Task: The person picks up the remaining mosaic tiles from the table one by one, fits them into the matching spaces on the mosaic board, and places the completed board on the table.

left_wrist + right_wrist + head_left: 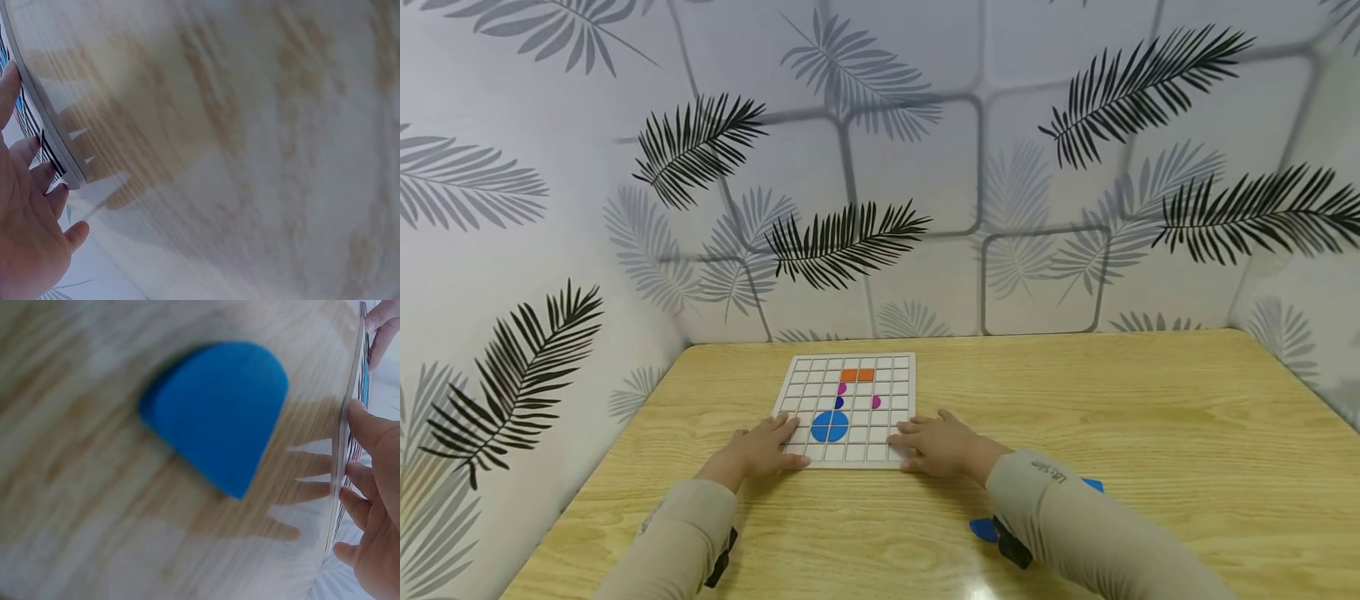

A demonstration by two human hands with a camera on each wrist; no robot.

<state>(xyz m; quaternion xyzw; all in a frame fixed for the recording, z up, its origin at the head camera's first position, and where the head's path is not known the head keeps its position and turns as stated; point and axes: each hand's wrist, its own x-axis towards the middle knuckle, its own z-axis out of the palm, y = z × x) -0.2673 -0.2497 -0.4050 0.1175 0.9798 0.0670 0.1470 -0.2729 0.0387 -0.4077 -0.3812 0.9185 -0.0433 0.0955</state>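
A white board (857,454) with a square grid lies on the wooden table. My left hand (765,446) rests at its left edge, thumb near the front corner and fingers over the rim. At the opposite edge, my right hand (942,443) touches the board with its fingers spread. Neither hand has anything gripped. Between them on the grid is a blue disc (822,419) crossed by grid lines. Beyond it are a dark blue rounded piece (838,402), magenta rounded pieces (876,402) and two orange squares (866,375).
Near my right forearm lies a blue piece (983,530) with a curved side, partly hidden by the wrist strap. Another blue piece (1093,484) shows behind the sleeve. A blue wedge with a rounded end (219,412) fills the right wrist view. A patterned wall (917,275) borders the table's back.
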